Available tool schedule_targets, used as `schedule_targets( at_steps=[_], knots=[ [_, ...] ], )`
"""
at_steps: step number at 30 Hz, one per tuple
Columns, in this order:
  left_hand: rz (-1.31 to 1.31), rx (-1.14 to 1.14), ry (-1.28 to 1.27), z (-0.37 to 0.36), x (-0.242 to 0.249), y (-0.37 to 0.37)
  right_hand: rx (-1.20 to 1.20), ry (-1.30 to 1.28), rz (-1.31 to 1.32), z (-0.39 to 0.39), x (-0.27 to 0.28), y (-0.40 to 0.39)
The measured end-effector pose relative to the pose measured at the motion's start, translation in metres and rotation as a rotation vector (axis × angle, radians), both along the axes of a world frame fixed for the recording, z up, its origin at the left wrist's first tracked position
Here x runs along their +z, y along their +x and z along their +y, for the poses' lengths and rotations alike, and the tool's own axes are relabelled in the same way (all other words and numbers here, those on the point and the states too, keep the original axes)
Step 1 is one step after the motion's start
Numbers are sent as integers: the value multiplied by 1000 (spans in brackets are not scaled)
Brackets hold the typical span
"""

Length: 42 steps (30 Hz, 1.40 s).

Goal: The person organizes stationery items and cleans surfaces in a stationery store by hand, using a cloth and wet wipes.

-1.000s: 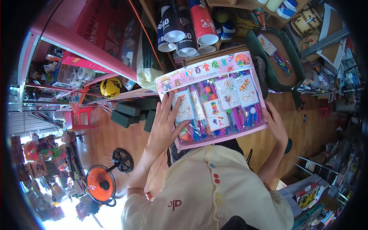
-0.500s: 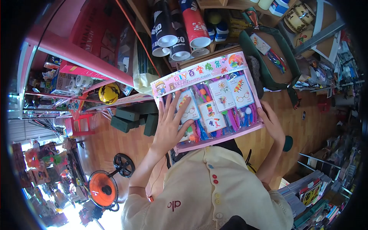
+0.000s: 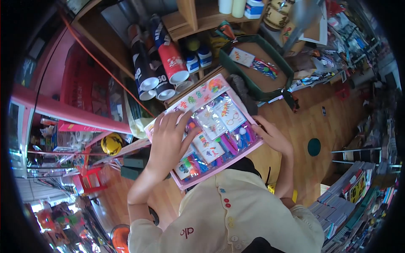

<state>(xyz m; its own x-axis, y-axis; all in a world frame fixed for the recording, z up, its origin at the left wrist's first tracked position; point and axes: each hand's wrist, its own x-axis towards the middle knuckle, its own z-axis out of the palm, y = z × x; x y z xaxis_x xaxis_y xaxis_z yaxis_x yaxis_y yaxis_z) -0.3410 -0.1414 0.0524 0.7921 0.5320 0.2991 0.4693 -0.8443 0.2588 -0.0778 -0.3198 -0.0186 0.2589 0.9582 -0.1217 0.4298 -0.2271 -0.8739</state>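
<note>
In front of my torso is a shallow pink display box [image 3: 219,168], tilted, with a printed header along its far edge. Inside lie several clear craft packets [image 3: 209,148] with picture cards, fuzzy coloured strips and pom-poms. My left hand [image 3: 168,137] lies over the box's left side, fingers apart and slightly bent, covering part of the header and some packets. At the right edge, my right hand [image 3: 272,135] grips the box wall, with its fingers partly hidden. A similar packet [image 3: 255,63] lies apart in a dark green tray [image 3: 287,69] beyond the box.
Badminton tubes [image 3: 171,55] stand beyond the box, below a wooden shelf [image 3: 202,21]. To the left are a pink-framed case [image 3: 105,120] and a yellow ball [image 3: 112,144]. Stacked books [image 3: 337,202] are at lower right. An orange fan [image 3: 121,238] shows at lower left.
The box has turned counterclockwise and shifted left in view, with both hands moving along. My left hand now reaches over the header. The camera view has swung, bringing more shelf into sight.
</note>
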Motion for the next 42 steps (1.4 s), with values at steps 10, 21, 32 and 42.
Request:
schedule_targets(
  at_steps=[10, 21, 32, 42],
  knots=[
    [-15, -681, -20, 117, -48, 279, 14, -28, 36, -3, 3, 1],
    [-209, -816, -102, 126, -25, 264, 21, -4, 72, 0, -4, 4],
    [-358, -242, 60, 66, 15, -48, 23, 7, 183, 4, -6, 2],
    [-365, -103, -92, -30, -58, -121, -41, -48, 139, 0, -11, -3]
  ],
)
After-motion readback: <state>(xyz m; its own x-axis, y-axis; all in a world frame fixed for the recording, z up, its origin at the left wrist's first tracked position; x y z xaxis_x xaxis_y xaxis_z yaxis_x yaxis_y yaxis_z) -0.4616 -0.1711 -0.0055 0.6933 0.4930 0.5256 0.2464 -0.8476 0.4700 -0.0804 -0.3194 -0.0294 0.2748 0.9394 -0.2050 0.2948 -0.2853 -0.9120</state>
